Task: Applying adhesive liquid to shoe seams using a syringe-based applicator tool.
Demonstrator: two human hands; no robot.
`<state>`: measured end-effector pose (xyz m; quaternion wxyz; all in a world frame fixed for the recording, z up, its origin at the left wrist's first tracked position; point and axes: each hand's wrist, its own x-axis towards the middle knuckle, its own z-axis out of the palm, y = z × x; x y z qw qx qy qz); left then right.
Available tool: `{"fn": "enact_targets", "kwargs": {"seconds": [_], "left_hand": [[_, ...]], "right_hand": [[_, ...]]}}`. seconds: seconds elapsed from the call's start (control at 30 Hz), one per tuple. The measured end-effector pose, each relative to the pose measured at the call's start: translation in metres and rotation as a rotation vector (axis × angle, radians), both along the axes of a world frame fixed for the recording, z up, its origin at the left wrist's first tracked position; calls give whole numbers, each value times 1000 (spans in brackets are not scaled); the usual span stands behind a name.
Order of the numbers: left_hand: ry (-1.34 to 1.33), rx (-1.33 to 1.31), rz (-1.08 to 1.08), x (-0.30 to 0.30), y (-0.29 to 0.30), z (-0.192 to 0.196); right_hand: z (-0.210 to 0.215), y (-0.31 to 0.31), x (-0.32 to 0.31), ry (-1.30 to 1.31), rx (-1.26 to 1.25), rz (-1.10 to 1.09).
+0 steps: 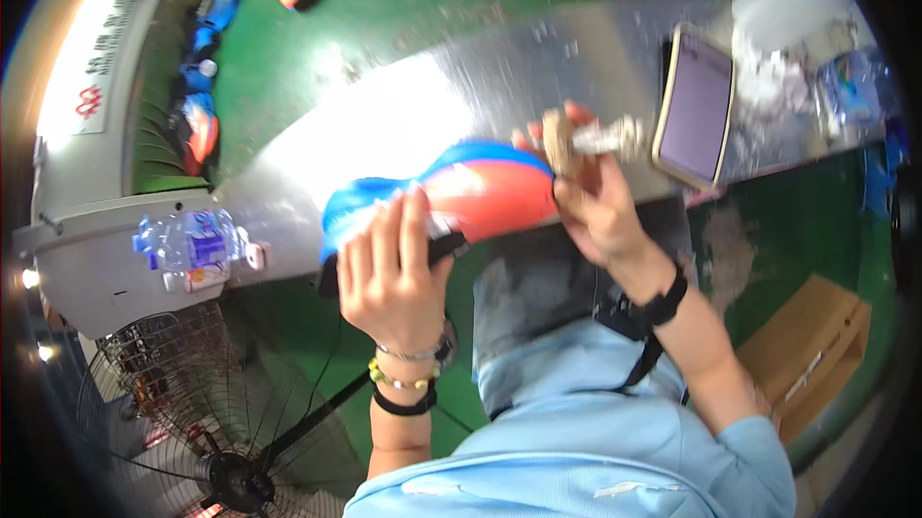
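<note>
A blue and orange shoe (480,193) lies on its side at the near edge of a shiny metal table (403,124). My left hand (394,268) grips the shoe's blue end from above. At the shoe's other end my right hand (591,196) holds a small wooden-handled brush (586,139), its pale head pointing right. A black strap sits on my right wrist and several bracelets on my left.
A phone (693,107) lies on the table right of the brush, with crumpled plastic (788,81) and a blue packet (850,86) beyond. A plastic water bottle (192,244) rests at left by a conveyor carrying more shoes (202,129). A fan (192,422) and a cardboard box (816,345) stand on the green floor.
</note>
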<state>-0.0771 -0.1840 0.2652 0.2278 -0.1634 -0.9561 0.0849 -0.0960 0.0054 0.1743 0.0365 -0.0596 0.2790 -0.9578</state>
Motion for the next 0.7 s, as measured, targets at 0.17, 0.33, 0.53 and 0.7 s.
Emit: {"fn": "enact_targets", "kwargs": {"seconds": [0.17,0.33,0.53,0.7], "left_hand": [[20,30,-28,7,-3,5],[12,54,-23,17,-2,8],[26,89,-34,15,1,10],[-48,117,-19,13,5,16]], "right_hand": [[-1,-4,8,-10,-14,-3],[5,-3,16,-31,-15,2],[10,0,13,24,-23,-9],[10,2,11,4,-12,-17]]}}
